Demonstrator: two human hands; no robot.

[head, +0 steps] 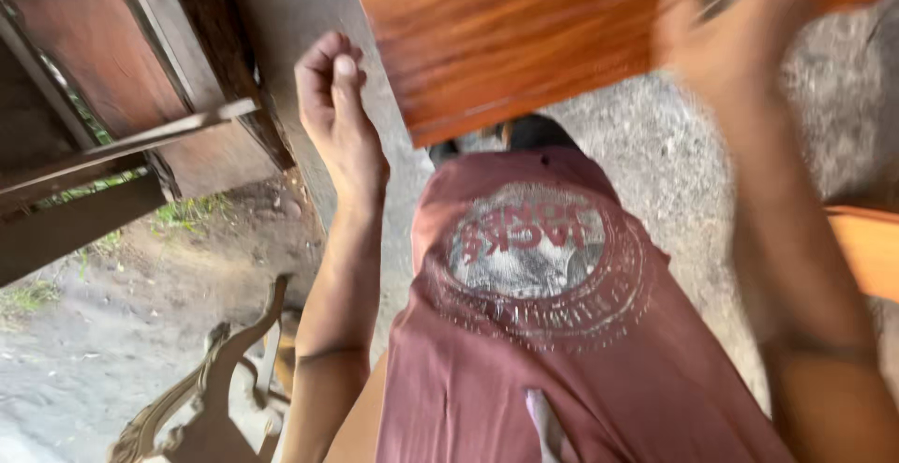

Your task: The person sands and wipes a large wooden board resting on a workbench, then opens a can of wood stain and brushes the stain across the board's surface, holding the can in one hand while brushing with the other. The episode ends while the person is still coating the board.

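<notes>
The stiff, heavy-looking polished wooden panel (524,32) wants gripping at its edges; left hand (337,107) curled empty beside it, right hand (730,23) blurred, grip unclear

wooden panel (506,32) between both hands, carved chair (201,388) lower left

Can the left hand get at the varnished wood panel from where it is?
Probably yes. The left hand, loosely curled, is raised just beside the near edge of the varnished wood panel, with nothing visible between them. The blurred right hand already overlaps the panel.
</notes>
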